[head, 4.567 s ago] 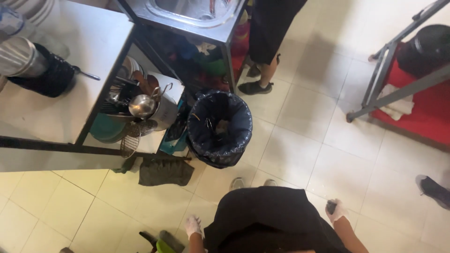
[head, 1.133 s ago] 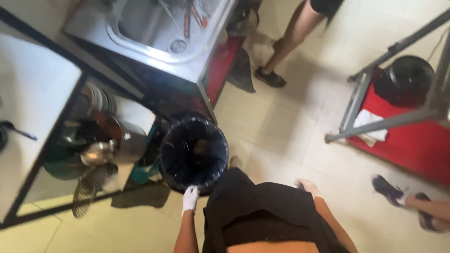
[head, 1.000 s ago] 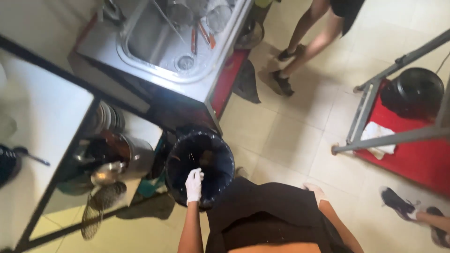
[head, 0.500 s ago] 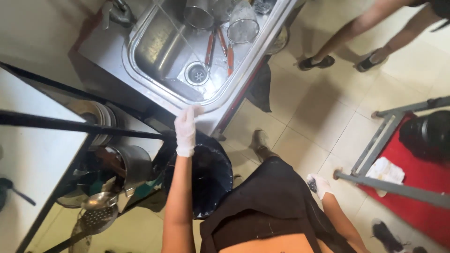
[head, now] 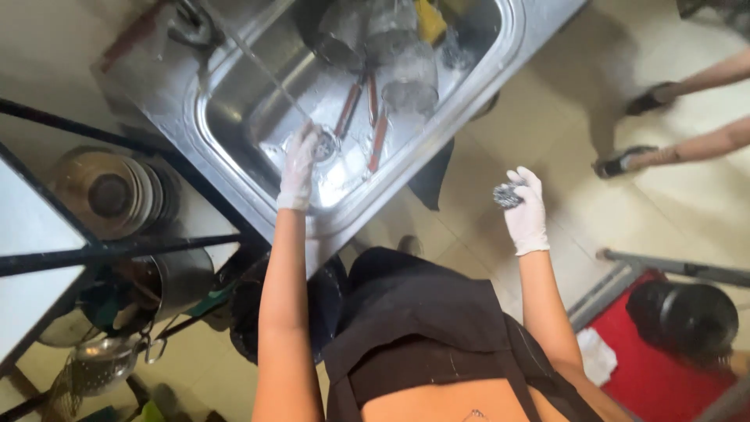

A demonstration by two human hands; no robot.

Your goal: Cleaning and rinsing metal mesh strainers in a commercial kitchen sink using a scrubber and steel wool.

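While the left hand (head: 301,164) reaches open-fingered into the steel sink (head: 234,148) under the running tap (head: 191,19), the right hand (head: 525,207) grips a metal scourer (head: 505,195) beside the rim. Rinse fully, then bring the scourer over the dishes (head: 391,55).

A stainless steel sink (head: 234,168) holds red-handled utensils (head: 349,109), glassware (head: 406,74) and what looks like a yellow sponge (head: 428,19). Beside it, a black-framed shelf (head: 117,250) carries stacked plates (head: 109,195) and a steel pot (head: 176,277) above a tiled floor (head: 500,133).
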